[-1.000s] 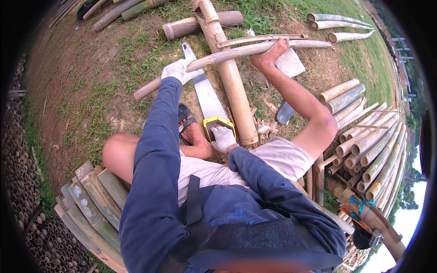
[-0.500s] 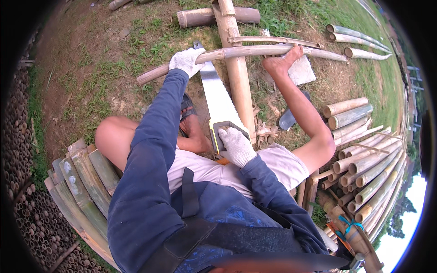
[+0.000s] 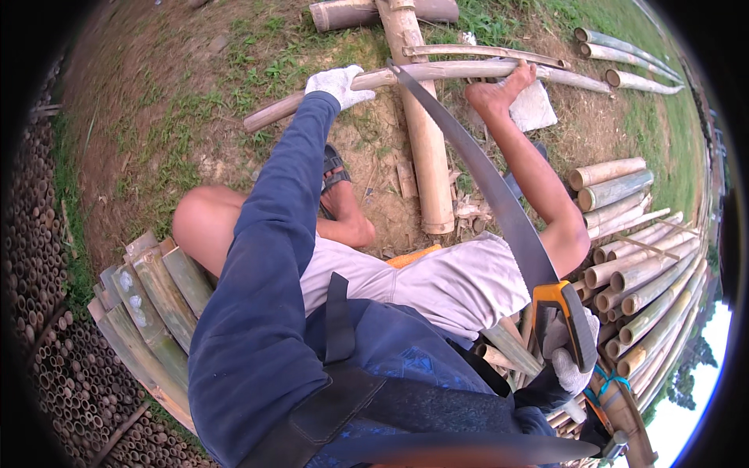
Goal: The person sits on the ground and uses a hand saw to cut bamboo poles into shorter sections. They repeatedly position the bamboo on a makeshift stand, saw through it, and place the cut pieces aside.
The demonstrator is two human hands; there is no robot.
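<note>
left hand (image 3: 337, 84): we clasp the thin bamboo pole (image 3: 437, 74)
right hand (image 3: 566, 355): we grip the saw (image 3: 499, 207), its tip on that pole

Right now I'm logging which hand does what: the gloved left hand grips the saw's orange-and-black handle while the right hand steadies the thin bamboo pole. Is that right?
Not quite: the hands are swapped. In the head view the right hand grips the saw by its orange-and-black handle, and the left hand steadies the thin bamboo pole. Both wear white gloves, as you said of the one.
</note>
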